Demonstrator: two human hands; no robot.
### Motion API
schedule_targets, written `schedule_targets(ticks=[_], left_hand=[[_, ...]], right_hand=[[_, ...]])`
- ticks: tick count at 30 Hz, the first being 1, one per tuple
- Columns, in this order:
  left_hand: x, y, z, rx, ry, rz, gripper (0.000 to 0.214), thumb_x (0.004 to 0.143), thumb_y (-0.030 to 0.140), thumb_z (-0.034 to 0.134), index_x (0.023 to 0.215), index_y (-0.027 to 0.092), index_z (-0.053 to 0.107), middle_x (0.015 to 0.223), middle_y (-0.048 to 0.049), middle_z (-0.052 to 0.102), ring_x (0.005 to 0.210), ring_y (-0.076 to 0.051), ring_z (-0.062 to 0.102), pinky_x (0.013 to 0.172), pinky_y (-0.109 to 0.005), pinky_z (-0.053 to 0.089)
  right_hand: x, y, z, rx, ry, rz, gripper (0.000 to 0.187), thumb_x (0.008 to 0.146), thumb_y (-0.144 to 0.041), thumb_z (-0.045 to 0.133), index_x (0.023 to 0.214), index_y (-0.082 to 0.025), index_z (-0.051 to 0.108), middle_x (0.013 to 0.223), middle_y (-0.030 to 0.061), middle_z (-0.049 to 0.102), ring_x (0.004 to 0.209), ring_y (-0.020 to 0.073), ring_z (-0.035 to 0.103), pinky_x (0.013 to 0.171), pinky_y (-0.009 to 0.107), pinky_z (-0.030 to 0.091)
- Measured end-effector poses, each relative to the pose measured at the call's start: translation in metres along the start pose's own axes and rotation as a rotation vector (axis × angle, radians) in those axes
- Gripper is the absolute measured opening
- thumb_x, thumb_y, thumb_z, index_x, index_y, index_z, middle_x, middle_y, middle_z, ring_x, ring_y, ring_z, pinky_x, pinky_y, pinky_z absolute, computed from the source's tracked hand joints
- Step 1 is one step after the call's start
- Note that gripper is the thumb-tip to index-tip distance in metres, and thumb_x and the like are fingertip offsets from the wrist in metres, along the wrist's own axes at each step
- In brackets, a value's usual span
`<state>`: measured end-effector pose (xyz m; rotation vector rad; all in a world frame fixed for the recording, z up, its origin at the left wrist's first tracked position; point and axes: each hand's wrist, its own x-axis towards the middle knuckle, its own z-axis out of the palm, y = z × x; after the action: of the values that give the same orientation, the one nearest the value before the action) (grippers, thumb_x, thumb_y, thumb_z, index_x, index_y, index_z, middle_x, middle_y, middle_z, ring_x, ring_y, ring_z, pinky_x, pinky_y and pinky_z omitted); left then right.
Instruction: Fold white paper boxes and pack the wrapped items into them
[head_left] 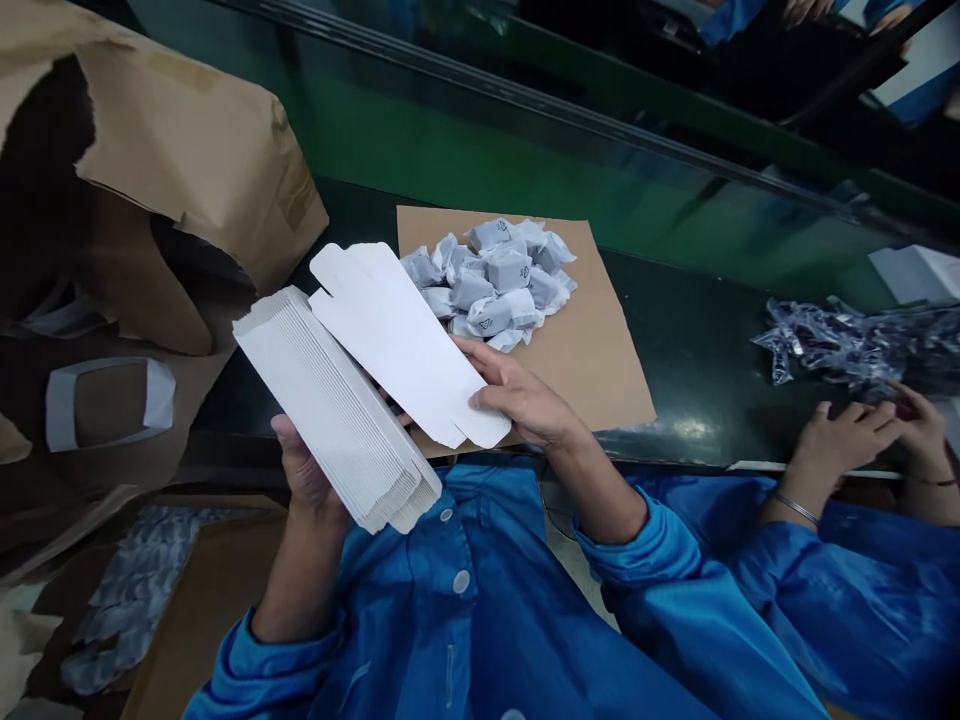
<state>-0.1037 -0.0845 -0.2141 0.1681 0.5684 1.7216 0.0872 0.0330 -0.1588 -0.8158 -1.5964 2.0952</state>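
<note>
From where I stood, the left grip (304, 470) clasped a stack of flattened white cartons (330, 400) left of the cardboard sheet (596, 350), while the right grip (521, 395) pinched a single white carton (405, 340) above that sheet's left edge, near wrapped packets (495, 280) piled there.

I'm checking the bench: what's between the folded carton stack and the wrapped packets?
In the head view, a single flat white carton, held by the right hand, shows between the folded carton stack and the wrapped packets.

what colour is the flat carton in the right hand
White: the flat carton in the head view.
</note>
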Motion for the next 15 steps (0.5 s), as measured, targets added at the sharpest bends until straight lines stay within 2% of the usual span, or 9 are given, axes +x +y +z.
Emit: schedule_targets(ticks=[3,7,9,11,13,15], left_hand=[[0.002,-0.001,-0.004,0.041,-0.003,0.016,0.082,0.063,0.061,0.078,0.135,0.032,0.051,0.126,-0.0048,0.065,0.111,-0.029,0.063,0.098,-0.050,0.051],[0.003,0.000,-0.003,0.081,-0.006,0.021,0.082,0.062,0.064,0.076,0.133,0.029,0.052,0.129,-0.0084,0.062,0.116,-0.031,0.059,0.090,-0.048,0.055],[0.004,0.003,-0.003,0.081,-0.023,0.016,0.086,0.059,0.064,0.079,0.132,0.028,0.053,0.129,-0.0091,0.061,0.112,-0.029,0.059,0.085,-0.045,0.057],[0.004,0.008,-0.006,0.040,-0.044,0.018,0.089,0.055,0.061,0.082,0.132,0.029,0.053,0.119,-0.0076,0.063,0.096,-0.024,0.062,0.076,-0.037,0.058],[0.006,0.013,-0.014,-0.016,-0.080,0.003,0.095,0.048,0.056,0.087,0.133,0.031,0.050,0.104,-0.0043,0.064,0.079,-0.017,0.060,0.064,-0.030,0.054],[0.007,0.019,-0.026,-0.056,-0.165,-0.029,0.106,0.040,0.053,0.090,0.134,0.034,0.047,0.093,-0.0018,0.061,0.068,-0.014,0.056,0.055,-0.026,0.049]], right_hand=[[0.003,0.003,0.003,-0.012,0.012,0.007,0.077,0.071,-0.021,0.065,0.144,-0.020,0.040,0.142,0.0081,0.051,0.120,0.0264,0.055,0.088,0.035,0.054],[0.001,-0.007,-0.001,-0.071,0.043,-0.021,0.076,0.071,-0.024,0.066,0.143,-0.019,0.042,0.134,0.0097,0.058,0.112,0.0262,0.060,0.081,0.034,0.055],[-0.001,-0.031,-0.011,-0.177,0.037,-0.060,0.075,0.071,-0.025,0.067,0.142,-0.018,0.044,0.133,0.0098,0.059,0.112,0.0262,0.060,0.084,0.036,0.054],[0.001,-0.067,-0.026,-0.338,-0.008,-0.106,0.071,0.072,-0.024,0.067,0.140,-0.020,0.047,0.134,0.0074,0.059,0.116,0.0264,0.058,0.092,0.038,0.051],[0.011,-0.110,-0.040,-0.537,-0.082,-0.137,0.066,0.072,-0.022,0.067,0.136,-0.023,0.053,0.135,0.0028,0.058,0.122,0.0266,0.054,0.100,0.039,0.046],[0.031,-0.148,-0.049,-0.731,-0.171,-0.113,0.060,0.071,-0.021,0.067,0.130,-0.026,0.060,0.133,-0.0009,0.060,0.123,0.0269,0.053,0.101,0.039,0.044]])
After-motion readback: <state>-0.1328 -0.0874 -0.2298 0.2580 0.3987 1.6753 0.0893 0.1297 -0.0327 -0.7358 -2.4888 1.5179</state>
